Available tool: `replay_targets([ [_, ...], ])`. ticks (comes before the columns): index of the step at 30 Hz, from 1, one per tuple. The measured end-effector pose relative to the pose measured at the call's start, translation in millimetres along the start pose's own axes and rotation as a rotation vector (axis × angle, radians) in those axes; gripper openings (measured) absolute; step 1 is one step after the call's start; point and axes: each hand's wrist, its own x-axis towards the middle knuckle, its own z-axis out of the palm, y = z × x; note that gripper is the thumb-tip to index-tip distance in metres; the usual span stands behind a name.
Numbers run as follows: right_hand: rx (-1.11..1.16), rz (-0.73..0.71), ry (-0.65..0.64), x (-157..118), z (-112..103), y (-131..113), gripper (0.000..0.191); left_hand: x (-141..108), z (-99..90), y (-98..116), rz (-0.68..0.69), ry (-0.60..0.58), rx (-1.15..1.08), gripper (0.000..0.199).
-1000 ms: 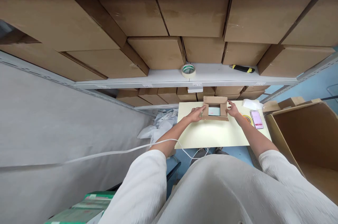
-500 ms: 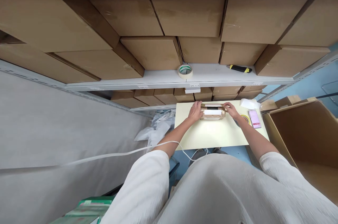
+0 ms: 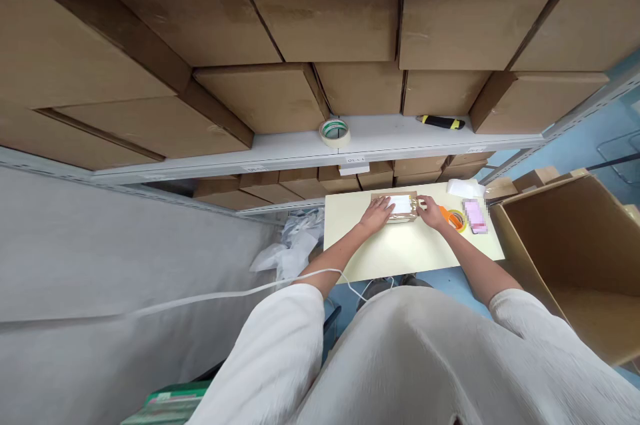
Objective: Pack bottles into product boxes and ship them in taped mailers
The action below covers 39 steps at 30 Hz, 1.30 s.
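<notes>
A small cardboard box (image 3: 394, 218) with a white label (image 3: 401, 203) on top lies near the far edge of the cream tabletop (image 3: 395, 255). Clear tape glints on its right part. My left hand (image 3: 379, 213) rests on the box's left side, fingers stretched out over its top beside the label. At the right end, my right hand (image 3: 429, 211) has its fingers curled against the box. An orange tape dispenser (image 3: 445, 213) with a yellow roll (image 3: 459, 220) sits beside my right wrist, partly covered by the forearm.
A pink phone (image 3: 475, 215) and a white sheet (image 3: 465, 188) lie on the table's right. Above, the shelf (image 3: 375, 138) holds cartons, a tape roll (image 3: 335, 132) and a utility knife (image 3: 441, 122). A large open carton (image 3: 520, 265) stands right; a white cable (image 3: 225, 294) crosses left.
The box has been turned so its labelled face points up. My left hand has shifted from its left end onto its top. The orange dispenser shows more, and the view has shifted.
</notes>
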Motion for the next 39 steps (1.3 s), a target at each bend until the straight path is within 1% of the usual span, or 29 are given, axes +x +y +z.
replay_targets([
  [2, -0.054, 0.028, 0.052, -8, -15, 10, 0.039, 1, 6.1, 0, 0.009, 0.003, 0.059, 0.051],
  [4, -0.147, 0.091, 0.093, -18, -32, 24, 0.034, 1, 11.9, 0, 0.021, 0.009, 0.096, 0.053],
  [7, -0.296, 0.236, 0.117, -35, -55, 47, 0.027, 1, 19.6, -2, 0.016, 0.037, 0.094, 0.053],
  [9, -0.366, 0.303, 0.114, -46, -66, 60, 0.025, 1, 23.1, -1, -0.001, 0.054, 0.07, 0.053],
  [12, -0.449, 0.335, 0.098, -57, -75, 73, 0.027, 1, 25.1, 0, -0.013, 0.063, 0.036, 0.052],
  [16, -0.565, 0.316, 0.023, -66, -72, 81, 0.026, 1, 24.1, 3, -0.021, 0.057, 0.031, 0.053],
  [21, -0.636, 0.272, -0.042, -68, -60, 80, 0.026, -1, 23.5, 7, -0.039, 0.057, 0.028, 0.054],
  [24, -0.655, 0.281, -0.075, -67, -59, 77, 0.023, 0, 24.1, 7, -0.047, 0.053, 0.025, 0.054],
  [28, -0.666, 0.304, -0.085, -66, -69, 69, 0.026, 0, 25.7, 5, -0.042, 0.05, 0.031, 0.055],
  [32, -0.637, 0.309, -0.066, -67, -89, 61, 0.034, 0, 26.8, 4, -0.036, 0.074, 0.029, 0.055],
  [35, -0.506, 0.274, -0.064, -63, -106, 53, 0.038, 0, 26.1, 3, -0.032, 0.07, 0.033, 0.055],
  [39, -0.128, 0.113, -0.114, -48, -125, 30, 0.041, 1, 23.0, 3, -0.028, 0.055, 0.048, 0.056],
])
